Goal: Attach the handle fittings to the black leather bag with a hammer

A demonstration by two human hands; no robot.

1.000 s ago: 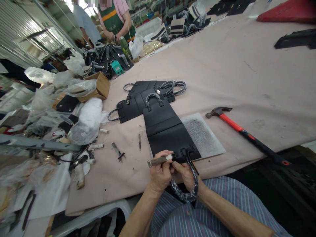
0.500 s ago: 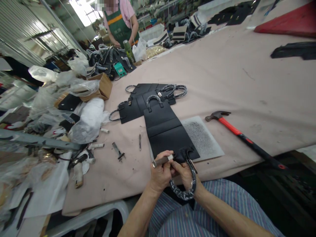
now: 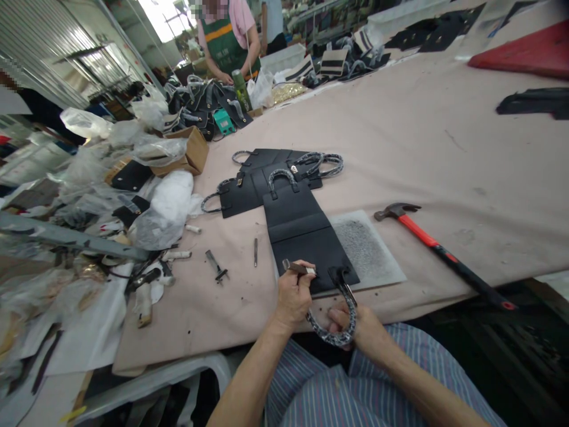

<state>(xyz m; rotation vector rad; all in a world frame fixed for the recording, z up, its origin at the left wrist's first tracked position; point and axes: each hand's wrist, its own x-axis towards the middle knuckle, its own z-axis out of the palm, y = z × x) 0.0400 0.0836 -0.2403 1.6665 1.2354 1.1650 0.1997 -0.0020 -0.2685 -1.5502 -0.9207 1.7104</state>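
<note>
My left hand [image 3: 293,299] is closed around a short metal rod-like tool with a white band [image 3: 300,268], over the near edge of a black leather bag panel [image 3: 306,255]. My right hand [image 3: 362,325] is behind the panel's near handle [image 3: 331,338], a plastic-wrapped loop hanging past the table edge. Its fingers are curled, and what they hold is partly hidden. A thin shiny metal piece [image 3: 351,295] shows above that hand beside the handle. The panel lies partly on a pale, speckled board [image 3: 362,246], its far handle [image 3: 281,173] resting on other panels.
A claw hammer [image 3: 438,249] with a red and black handle lies at right. Left of the panel lie a thin metal rod [image 3: 255,252] and a small metal tool [image 3: 217,267]. More black panels [image 3: 246,193] lie beyond. Plastic bags and a cardboard box [image 3: 195,151] crowd the left; a person [image 3: 229,41] stands behind.
My hands have parted: the left has moved up onto the panel's edge with the rod-like tool, while the right has drawn away to the right behind the handle. The view has shifted slightly.
</note>
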